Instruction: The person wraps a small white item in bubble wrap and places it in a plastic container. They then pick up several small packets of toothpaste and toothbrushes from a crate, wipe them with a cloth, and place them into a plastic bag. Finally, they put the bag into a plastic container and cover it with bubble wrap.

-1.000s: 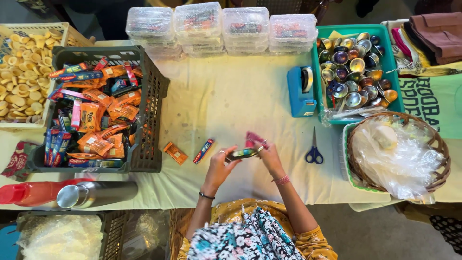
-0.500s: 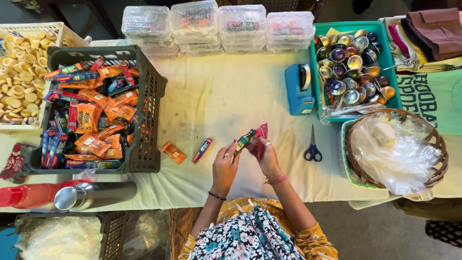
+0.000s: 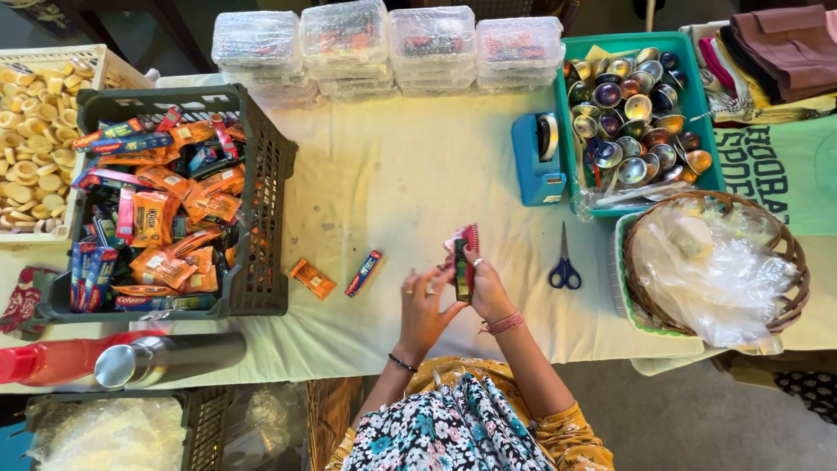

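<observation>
Near the front edge of the cloth-covered table, roughly midway along it, the person's right hand pinches a small flat bundle of red and dark sachets upright, fingers closed around its lower half. The left hand is raised beside it with fingertips just touching the bundle's side, apparently squaring the pieces together (the thin packets would likely slip apart otherwise). Just left of the hands, a small orange foil sachet and a slim blue-and-red cardboard box lie flat and within reach. The black plastic lattice crate toward the left edge holds glossy orange sachets and more slim boxes. Blue-handled scissors lie to the right, near a woven wicker basket lined with crinkled clear plastic.
</observation>
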